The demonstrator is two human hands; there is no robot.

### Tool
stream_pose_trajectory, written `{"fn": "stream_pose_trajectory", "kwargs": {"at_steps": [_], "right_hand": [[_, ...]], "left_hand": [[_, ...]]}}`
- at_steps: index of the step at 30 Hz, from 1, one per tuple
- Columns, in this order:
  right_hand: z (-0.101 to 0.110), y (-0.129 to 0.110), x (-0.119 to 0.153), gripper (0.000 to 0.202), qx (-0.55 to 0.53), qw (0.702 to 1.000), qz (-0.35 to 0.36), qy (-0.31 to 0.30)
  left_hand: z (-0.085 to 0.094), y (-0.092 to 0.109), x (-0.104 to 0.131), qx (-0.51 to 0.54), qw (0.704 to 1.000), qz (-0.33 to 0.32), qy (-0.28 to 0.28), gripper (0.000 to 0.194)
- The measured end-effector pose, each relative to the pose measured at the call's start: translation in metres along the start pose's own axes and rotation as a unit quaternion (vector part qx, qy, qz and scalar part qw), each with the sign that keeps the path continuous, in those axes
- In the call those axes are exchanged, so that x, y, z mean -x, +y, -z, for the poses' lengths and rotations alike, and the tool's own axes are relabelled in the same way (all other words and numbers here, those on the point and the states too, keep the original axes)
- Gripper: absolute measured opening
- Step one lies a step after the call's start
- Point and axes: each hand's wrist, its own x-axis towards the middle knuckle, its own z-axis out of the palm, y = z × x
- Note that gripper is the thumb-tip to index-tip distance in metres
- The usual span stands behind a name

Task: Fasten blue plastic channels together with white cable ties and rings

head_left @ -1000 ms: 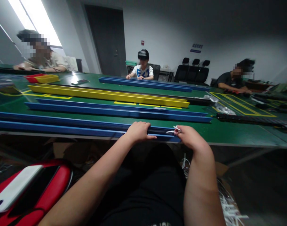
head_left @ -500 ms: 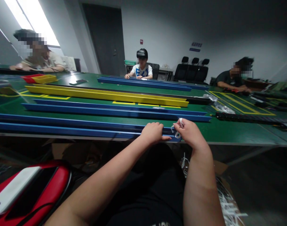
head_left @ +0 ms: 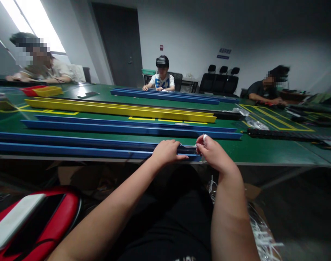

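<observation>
My left hand point(head_left: 165, 152) lies over the right part of the nearest blue channel point(head_left: 73, 148), its thumb stretched along the front wall and its fingers over the channel. Just right of it, my right hand point(head_left: 209, 150) pinches a thin white strip point(head_left: 189, 146) above the channel's right end. The strip runs from my left fingertips to my right ones, and some white material point(head_left: 205, 137) loops at my right index finger. Whether my left fingers press the strip or only the channel is hard to tell.
Behind lie another blue channel point(head_left: 127, 127), a yellow channel point(head_left: 122, 109) and farther blue channels point(head_left: 165, 96) on the green table point(head_left: 263, 152). Clear plastic wrap point(head_left: 256, 124) is at the right. A red seat point(head_left: 65, 206) holds a white box point(head_left: 19, 219). Three people sit around the table.
My left hand has slid left along the channel. My right hand has moved slightly left, and the curled end of the white strip now stretches straight between my hands.
</observation>
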Motion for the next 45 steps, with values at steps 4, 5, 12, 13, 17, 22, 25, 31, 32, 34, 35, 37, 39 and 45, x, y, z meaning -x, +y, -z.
{"fn": "stream_pose_trajectory", "kwargs": {"at_steps": [4, 5, 12, 13, 17, 22, 25, 31, 32, 34, 35, 37, 39, 45], "right_hand": [[-0.01, -0.003, -0.004, 0.009, 0.055, 0.998, 0.03, 0.023], [-0.014, -0.007, -0.005, 0.01, 0.046, 0.998, 0.037, 0.03], [-0.061, -0.028, -0.012, 0.018, -0.121, 0.989, 0.065, 0.053], [-0.067, -0.028, -0.013, 0.019, -0.145, 0.986, 0.064, 0.06], [-0.082, -0.022, -0.018, 0.019, -0.253, 0.965, 0.038, 0.054], [-0.077, -0.016, -0.017, 0.026, -0.373, 0.927, -0.01, -0.028], [-0.069, -0.014, -0.015, 0.029, -0.378, 0.924, -0.022, -0.049], [-0.062, -0.01, -0.015, 0.032, -0.3, 0.951, -0.027, -0.068], [-0.061, -0.01, -0.015, 0.031, -0.287, 0.956, -0.024, -0.061], [-0.059, -0.009, -0.015, 0.031, -0.255, 0.966, -0.02, -0.034], [-0.057, -0.009, -0.015, 0.03, -0.232, 0.972, -0.019, -0.013], [-0.052, -0.008, -0.015, 0.028, -0.175, 0.984, -0.017, 0.038], [-0.044, -0.005, -0.014, 0.026, -0.113, 0.99, -0.012, 0.086], [-0.022, 0.013, -0.012, 0.027, -0.014, 0.982, -0.016, 0.189]], "left_hand": [[0.004, -0.001, 0.002, 0.121, 0.992, -0.003, 0.037, 0.076], [0.005, -0.002, 0.002, 0.158, 0.987, -0.009, 0.041, 0.076], [0.006, -0.011, 0.004, 0.318, 0.944, -0.049, 0.08, 0.06], [0.004, -0.012, 0.003, 0.337, 0.936, -0.049, 0.089, 0.058], [-0.003, -0.018, -0.002, 0.403, 0.909, -0.028, 0.103, 0.046], [-0.009, -0.025, -0.006, 0.48, 0.873, 0.038, 0.078, 0.031], [-0.009, -0.027, -0.006, 0.527, 0.847, 0.049, 0.045, 0.038], [-0.008, -0.027, -0.005, 0.535, 0.844, 0.024, 0.035, 0.043], [-0.008, -0.027, -0.006, 0.536, 0.843, 0.025, 0.032, 0.042], [-0.007, -0.028, -0.007, 0.533, 0.845, 0.031, 0.031, 0.041], [-0.006, -0.028, -0.008, 0.532, 0.845, 0.041, 0.034, 0.04], [-0.003, -0.028, -0.009, 0.539, 0.839, 0.07, 0.033, 0.039], [-0.001, -0.029, -0.01, 0.554, 0.826, 0.096, 0.024, 0.038], [-0.003, -0.031, -0.012, 0.559, 0.822, 0.106, 0.031, 0.039]]}}
